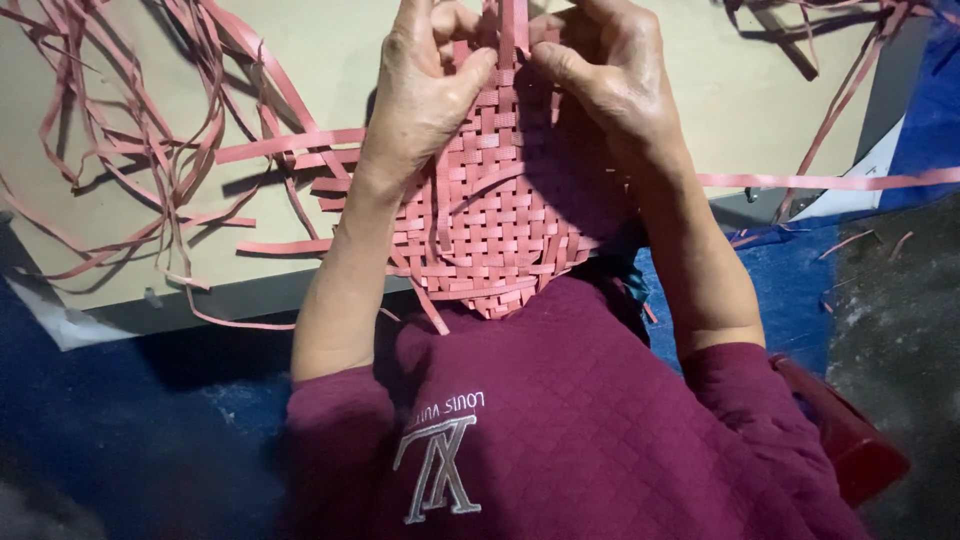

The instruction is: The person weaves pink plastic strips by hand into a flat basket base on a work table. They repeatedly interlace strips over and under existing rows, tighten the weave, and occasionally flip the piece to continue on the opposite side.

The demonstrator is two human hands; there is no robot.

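Observation:
A woven mat of flat pink strips rests against my chest and reaches up between my hands. My left hand presses on the upper left of the weave, thumb tip pinching a strip near the centre. Opposite it, my right hand grips the upper right, thumb meeting the same vertical strip. Loose strip ends stick out from the mat's left edge and one long strip runs off to the right.
A beige board lies on the floor beyond the mat, covered at left with a tangle of loose pink strips. More strips hang at the top right. Blue sheeting and a red object are at my right.

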